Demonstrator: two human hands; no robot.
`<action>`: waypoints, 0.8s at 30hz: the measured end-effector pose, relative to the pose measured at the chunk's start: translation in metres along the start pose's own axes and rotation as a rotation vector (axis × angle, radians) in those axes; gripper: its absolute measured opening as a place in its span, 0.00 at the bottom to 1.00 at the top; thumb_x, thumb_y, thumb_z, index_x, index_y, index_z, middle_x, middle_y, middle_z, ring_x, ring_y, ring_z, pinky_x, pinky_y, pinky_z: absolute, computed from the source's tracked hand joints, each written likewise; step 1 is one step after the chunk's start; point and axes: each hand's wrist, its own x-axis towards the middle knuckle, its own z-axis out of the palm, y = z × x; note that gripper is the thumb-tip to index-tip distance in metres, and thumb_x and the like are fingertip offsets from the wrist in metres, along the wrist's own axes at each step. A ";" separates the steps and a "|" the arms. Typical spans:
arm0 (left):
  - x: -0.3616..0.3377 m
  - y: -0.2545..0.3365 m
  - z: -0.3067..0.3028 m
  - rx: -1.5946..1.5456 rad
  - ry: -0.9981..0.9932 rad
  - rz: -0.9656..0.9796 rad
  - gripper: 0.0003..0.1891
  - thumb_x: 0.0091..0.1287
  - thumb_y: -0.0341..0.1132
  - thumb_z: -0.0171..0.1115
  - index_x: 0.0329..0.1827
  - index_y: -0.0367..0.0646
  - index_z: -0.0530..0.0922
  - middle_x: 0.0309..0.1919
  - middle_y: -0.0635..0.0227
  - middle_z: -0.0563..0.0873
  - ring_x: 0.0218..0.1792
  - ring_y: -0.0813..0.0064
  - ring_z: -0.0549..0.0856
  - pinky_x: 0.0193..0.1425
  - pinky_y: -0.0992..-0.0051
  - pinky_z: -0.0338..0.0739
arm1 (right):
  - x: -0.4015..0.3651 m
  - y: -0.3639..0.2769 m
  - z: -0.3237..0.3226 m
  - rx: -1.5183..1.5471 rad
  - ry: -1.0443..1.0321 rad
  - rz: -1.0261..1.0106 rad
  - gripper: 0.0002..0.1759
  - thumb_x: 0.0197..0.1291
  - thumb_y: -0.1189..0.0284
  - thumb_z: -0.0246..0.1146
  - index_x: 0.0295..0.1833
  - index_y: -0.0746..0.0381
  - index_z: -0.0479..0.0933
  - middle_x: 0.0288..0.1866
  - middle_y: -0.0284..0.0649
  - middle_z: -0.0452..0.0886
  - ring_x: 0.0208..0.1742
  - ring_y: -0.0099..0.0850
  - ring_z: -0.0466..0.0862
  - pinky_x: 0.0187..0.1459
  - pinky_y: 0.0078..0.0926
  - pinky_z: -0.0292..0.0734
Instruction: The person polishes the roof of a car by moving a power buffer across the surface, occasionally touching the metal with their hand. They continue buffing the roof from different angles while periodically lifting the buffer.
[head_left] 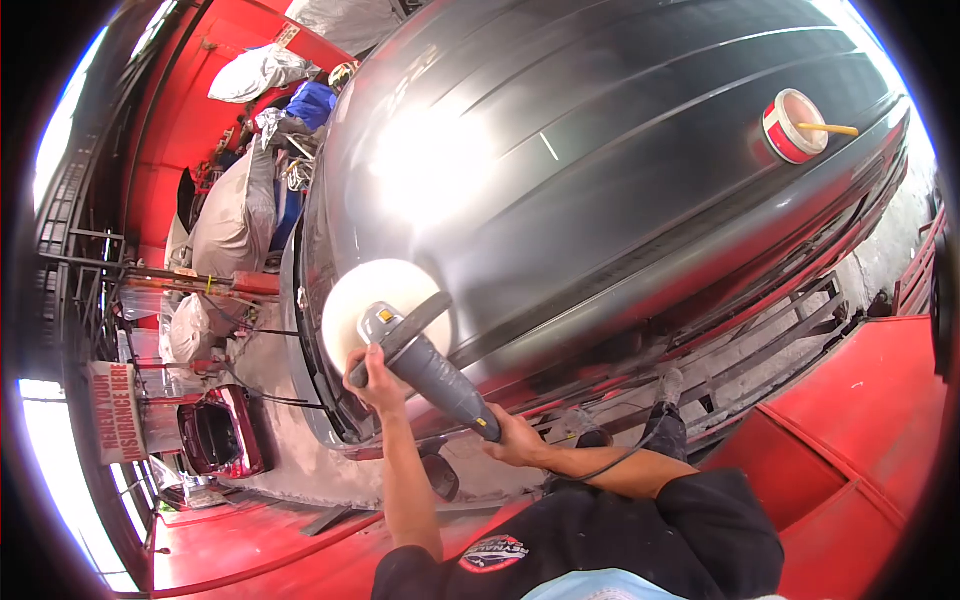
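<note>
A grey and black polisher with a wide, pale round pad is at the near left end of a glossy dark grey van roof. The pad appears to lie against the roof surface. My left hand is wrapped around the near end of the polisher's dark crossbar handle, thumb up by the head. Around the rear of the tool body closes my right hand. A dark cord trails from the tool past my right forearm.
A red and white tub with a yellow stick sits on the roof at the upper right. Red metal panels stand behind me. A person in blue is beyond the van; a dark red car is at left.
</note>
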 end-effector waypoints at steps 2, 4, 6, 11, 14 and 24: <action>-0.005 0.009 0.017 -0.120 -0.081 0.004 0.11 0.65 0.31 0.63 0.25 0.37 0.76 0.23 0.77 0.75 0.28 0.87 0.71 0.32 0.83 0.62 | -0.010 0.001 -0.007 -0.041 0.087 0.032 0.42 0.51 0.66 0.70 0.71 0.57 0.59 0.45 0.57 0.84 0.50 0.57 0.83 0.50 0.46 0.78; -0.010 0.025 0.048 -0.166 -0.092 0.019 0.10 0.64 0.30 0.63 0.25 0.37 0.76 0.23 0.78 0.75 0.27 0.87 0.70 0.32 0.83 0.62 | -0.023 -0.011 -0.026 -0.025 0.129 0.056 0.43 0.51 0.65 0.69 0.72 0.58 0.58 0.45 0.58 0.83 0.50 0.57 0.83 0.51 0.46 0.78; -0.013 0.043 0.085 -0.279 -0.164 0.003 0.09 0.63 0.29 0.64 0.25 0.37 0.76 0.22 0.78 0.75 0.26 0.87 0.70 0.32 0.84 0.62 | -0.035 -0.027 -0.051 -0.015 0.189 0.077 0.44 0.51 0.65 0.69 0.73 0.58 0.57 0.45 0.59 0.83 0.51 0.57 0.83 0.51 0.46 0.78; -0.024 0.084 0.177 -0.344 -0.247 -0.060 0.11 0.60 0.37 0.67 0.23 0.43 0.77 0.21 0.79 0.74 0.25 0.86 0.71 0.28 0.81 0.62 | -0.061 -0.056 -0.109 0.011 0.382 0.145 0.39 0.50 0.68 0.66 0.70 0.59 0.63 0.41 0.51 0.83 0.41 0.39 0.86 0.47 0.33 0.78; -0.037 0.110 0.226 -0.330 -0.303 -0.075 0.12 0.58 0.39 0.69 0.22 0.44 0.77 0.21 0.80 0.74 0.23 0.87 0.70 0.27 0.82 0.61 | -0.079 -0.073 -0.145 0.001 0.502 0.054 0.38 0.50 0.69 0.66 0.69 0.61 0.64 0.39 0.49 0.83 0.40 0.35 0.84 0.45 0.32 0.78; -0.074 0.149 0.375 -0.604 -0.295 -0.027 0.12 0.59 0.35 0.71 0.22 0.40 0.80 0.18 0.74 0.79 0.21 0.85 0.74 0.27 0.80 0.68 | -0.117 -0.124 -0.282 -0.193 0.646 -0.002 0.28 0.48 0.74 0.66 0.57 0.70 0.71 0.41 0.44 0.83 0.40 0.28 0.80 0.45 0.29 0.77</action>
